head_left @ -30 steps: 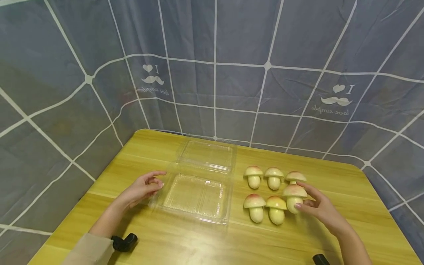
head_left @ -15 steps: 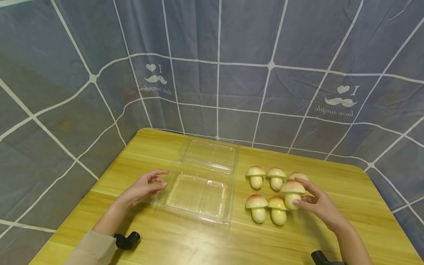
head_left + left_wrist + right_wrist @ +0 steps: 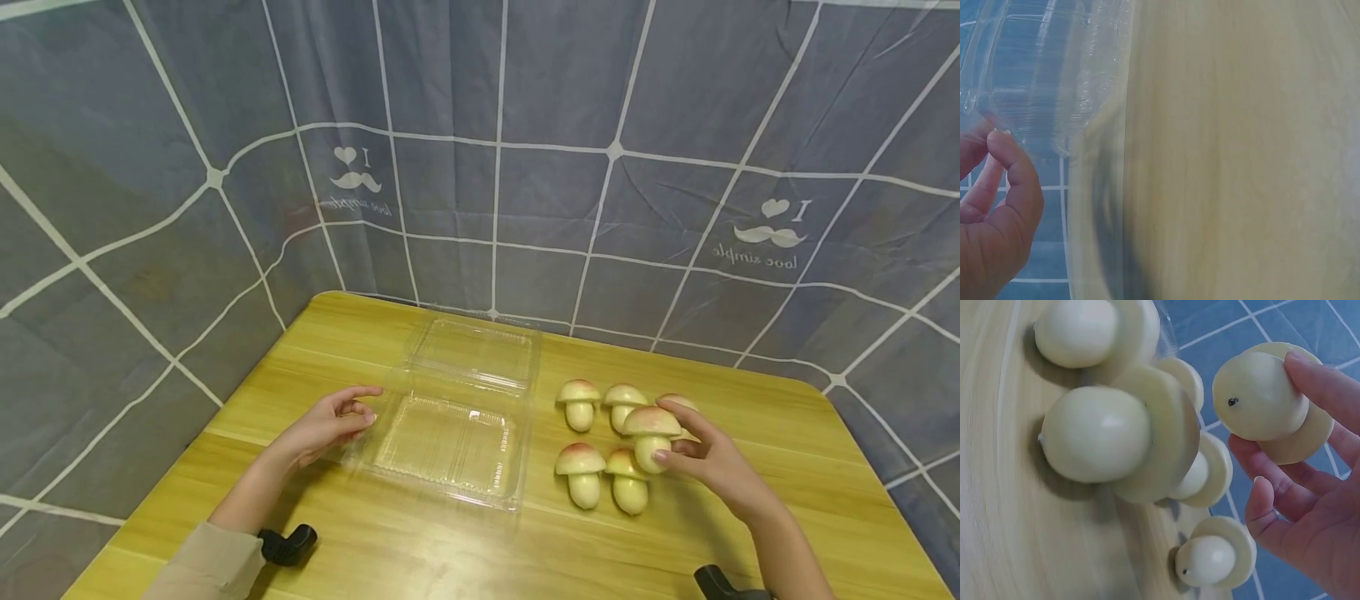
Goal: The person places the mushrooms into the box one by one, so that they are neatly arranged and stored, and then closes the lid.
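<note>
My right hand [image 3: 716, 462] pinches a toy mushroom [image 3: 649, 425] between thumb and fingers. This mushroom has a pale stem and a pinkish cap; the right wrist view shows the dark dot at the end of its stem [image 3: 1254, 397], raised off the table. Two front mushrooms, one pink-capped [image 3: 582, 483] and one yellow-capped [image 3: 630, 493], lie just left of it. Behind are more, one partly hidden by my right hand. Across the table, my left hand [image 3: 326, 427] stays by the left edge of a clear plastic clamshell box [image 3: 446, 446], fingers loosely bent, thumb tip at its rim.
The box lies unfolded, its lid [image 3: 472, 350] toward the back of the wooden table [image 3: 420, 554]. A grey curtain [image 3: 547, 200] with white lines hangs behind and beside the table. Black wrist-camera mounts [image 3: 288, 546] show below both hands.
My right hand has lifted the mushroom from the front row's right end and carried it slightly left, over the yellow-capped one. My left hand has hardly moved.
</note>
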Tool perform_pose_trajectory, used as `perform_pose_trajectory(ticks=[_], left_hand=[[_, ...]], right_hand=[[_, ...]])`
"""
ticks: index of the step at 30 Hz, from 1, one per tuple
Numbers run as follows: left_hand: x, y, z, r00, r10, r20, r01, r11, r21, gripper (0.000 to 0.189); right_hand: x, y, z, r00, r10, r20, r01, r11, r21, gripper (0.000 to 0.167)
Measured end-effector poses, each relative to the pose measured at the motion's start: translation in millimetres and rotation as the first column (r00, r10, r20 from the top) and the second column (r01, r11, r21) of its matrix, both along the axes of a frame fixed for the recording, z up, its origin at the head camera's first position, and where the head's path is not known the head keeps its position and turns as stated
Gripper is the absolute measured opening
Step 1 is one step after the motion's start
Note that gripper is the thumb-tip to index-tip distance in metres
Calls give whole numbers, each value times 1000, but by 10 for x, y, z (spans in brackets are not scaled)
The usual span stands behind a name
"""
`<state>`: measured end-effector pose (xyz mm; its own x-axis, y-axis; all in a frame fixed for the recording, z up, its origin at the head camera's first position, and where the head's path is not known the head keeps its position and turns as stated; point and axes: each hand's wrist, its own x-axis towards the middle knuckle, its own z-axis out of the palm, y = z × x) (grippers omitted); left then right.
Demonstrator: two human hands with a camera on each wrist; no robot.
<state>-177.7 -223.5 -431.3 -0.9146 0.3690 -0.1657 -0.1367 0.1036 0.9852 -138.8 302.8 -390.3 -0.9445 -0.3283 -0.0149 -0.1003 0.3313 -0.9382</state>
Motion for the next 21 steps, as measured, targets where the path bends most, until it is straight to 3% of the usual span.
perform_pose_trajectory(ticks=[8,21], left_hand=[[-7,-10,-4,1000,-10,-1,10,1000,6,58],[-7,-42,16,999,-40,-34,39,998,-39,56]], right_hand=[[-49,-109,2,1000,23,0,-23,1000,8,69],[-108,-367,-51,995,91,-52,-94,994,-59,68]])
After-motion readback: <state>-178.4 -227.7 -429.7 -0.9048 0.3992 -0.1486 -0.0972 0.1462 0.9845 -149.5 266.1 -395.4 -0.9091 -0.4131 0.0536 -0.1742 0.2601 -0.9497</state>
